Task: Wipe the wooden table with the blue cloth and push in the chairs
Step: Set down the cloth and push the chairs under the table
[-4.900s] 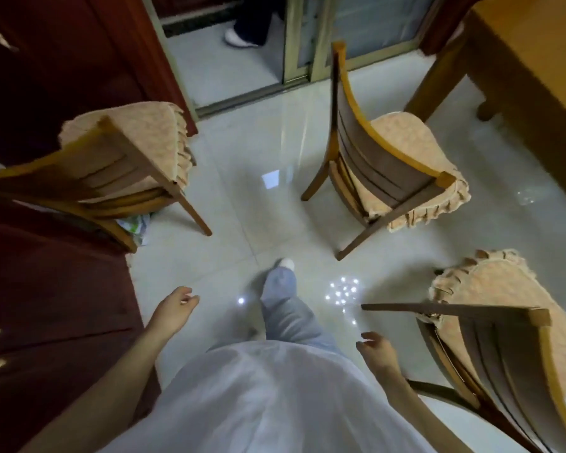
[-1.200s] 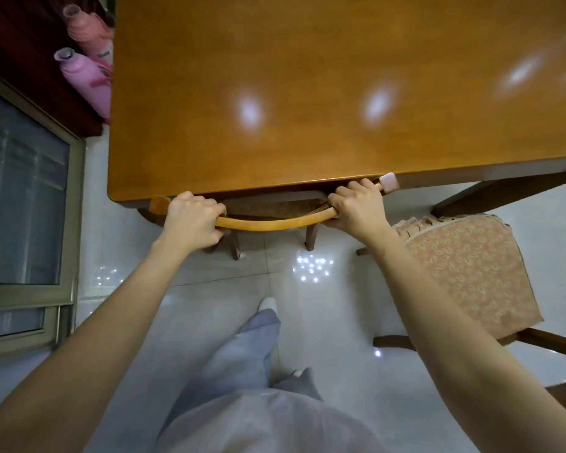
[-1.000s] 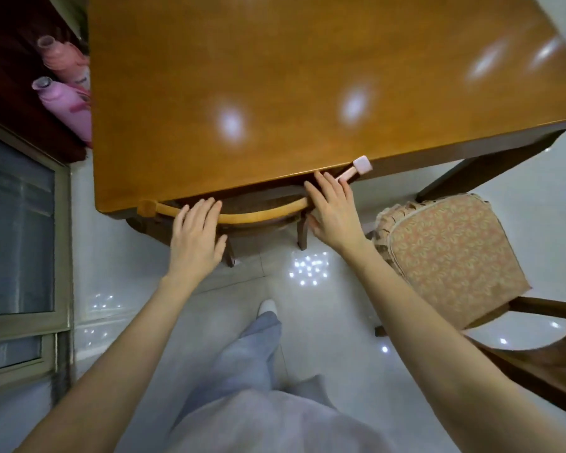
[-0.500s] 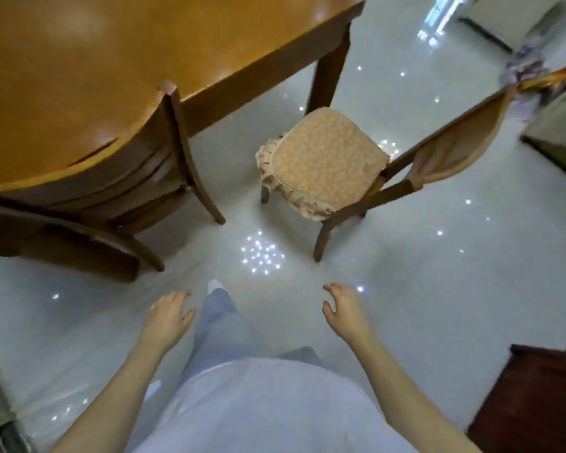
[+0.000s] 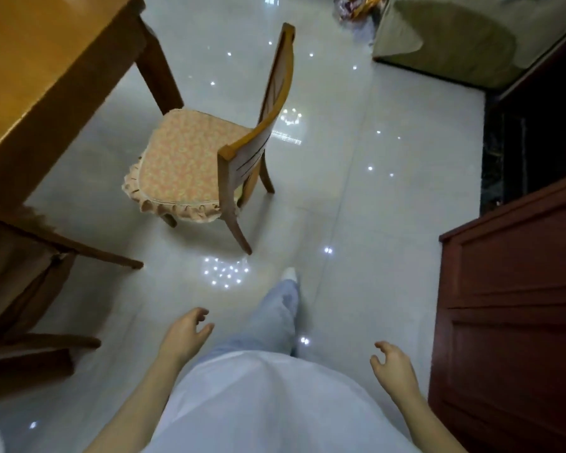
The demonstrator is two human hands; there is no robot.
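Wooden chair [image 5: 242, 152] with a frilled peach cushion [image 5: 183, 158] stands clear of the wooden table [image 5: 30, 76], near its corner leg, seat turned towards the table at upper left. A second chair [image 5: 23, 256] sits pushed against the table's edge at far left. Lower down, the left hand [image 5: 185, 335] and right hand [image 5: 394, 367] hang either side of a white shirt, fingers loosely curled, holding nothing. Glossy pale floor tiles [image 5: 356, 191] spread beneath; a dark red cabinet [image 5: 510, 305] stands at right.
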